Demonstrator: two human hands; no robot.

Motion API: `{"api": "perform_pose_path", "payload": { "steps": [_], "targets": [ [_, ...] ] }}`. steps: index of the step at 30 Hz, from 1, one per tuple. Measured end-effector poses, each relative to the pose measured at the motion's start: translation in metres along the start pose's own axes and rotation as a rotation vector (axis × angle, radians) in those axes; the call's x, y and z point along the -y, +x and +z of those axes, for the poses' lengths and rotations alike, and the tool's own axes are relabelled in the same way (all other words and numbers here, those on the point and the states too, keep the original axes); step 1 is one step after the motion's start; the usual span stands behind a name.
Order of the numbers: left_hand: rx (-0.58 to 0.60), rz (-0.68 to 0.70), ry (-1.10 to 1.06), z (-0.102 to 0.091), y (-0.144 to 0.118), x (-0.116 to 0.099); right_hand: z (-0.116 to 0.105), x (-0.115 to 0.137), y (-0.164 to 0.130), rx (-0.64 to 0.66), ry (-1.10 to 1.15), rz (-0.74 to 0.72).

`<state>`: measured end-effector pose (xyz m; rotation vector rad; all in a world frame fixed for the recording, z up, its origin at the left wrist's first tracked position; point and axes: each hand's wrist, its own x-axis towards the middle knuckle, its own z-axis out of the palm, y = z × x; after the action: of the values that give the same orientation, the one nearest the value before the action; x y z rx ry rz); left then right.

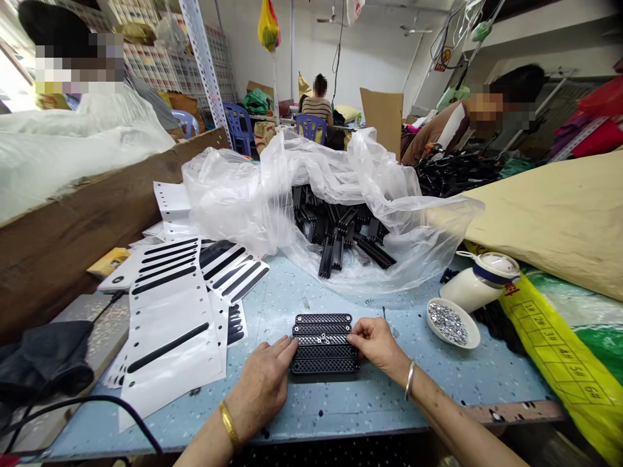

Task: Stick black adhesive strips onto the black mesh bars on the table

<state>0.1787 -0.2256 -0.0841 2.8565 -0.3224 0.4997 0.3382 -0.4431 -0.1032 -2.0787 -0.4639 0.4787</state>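
Observation:
Several black plastic strips (325, 352) with a crosshatch pattern lie side by side in a block on the table. Small metal rings or nuts sit at the ends of some strips, and a little cluster of loose metal nuts (323, 339) rests on the middle. My left hand (265, 373), with a gold bangle, lies with fingers stretched out, their tips touching the block's left edge. At the block's right edge, my right hand (377, 344), with a silver bangle, has thumb and forefinger pinched together. Whatever is between those fingertips is too small to make out.
A white bowl (452, 323) of small metal parts stands right, beside a white lidded jug (479, 282). Behind, a clear plastic bag (233, 194) holds more black strips (335, 237). Sheets with black adhesive strips (170, 350) lie left, near a black cable (111, 399). Other people sit beyond.

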Motion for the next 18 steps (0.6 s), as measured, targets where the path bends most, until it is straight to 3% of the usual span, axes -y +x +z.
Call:
{"api": "perform_pose_path", "payload": {
  "steps": [7,12,18],
  "targets": [
    [0.020,-0.056,-0.017,-0.007,0.003,-0.003,-0.006,0.004,-0.010,-0.093,-0.195,-0.230],
    [0.047,-0.131,0.067,-0.009,0.023,-0.015,0.008,0.017,-0.016,-0.018,-0.353,-0.442],
    [0.169,-0.134,0.033,0.005,0.050,-0.029,0.018,0.020,-0.011,0.027,-0.455,-0.495]
  ]
}}
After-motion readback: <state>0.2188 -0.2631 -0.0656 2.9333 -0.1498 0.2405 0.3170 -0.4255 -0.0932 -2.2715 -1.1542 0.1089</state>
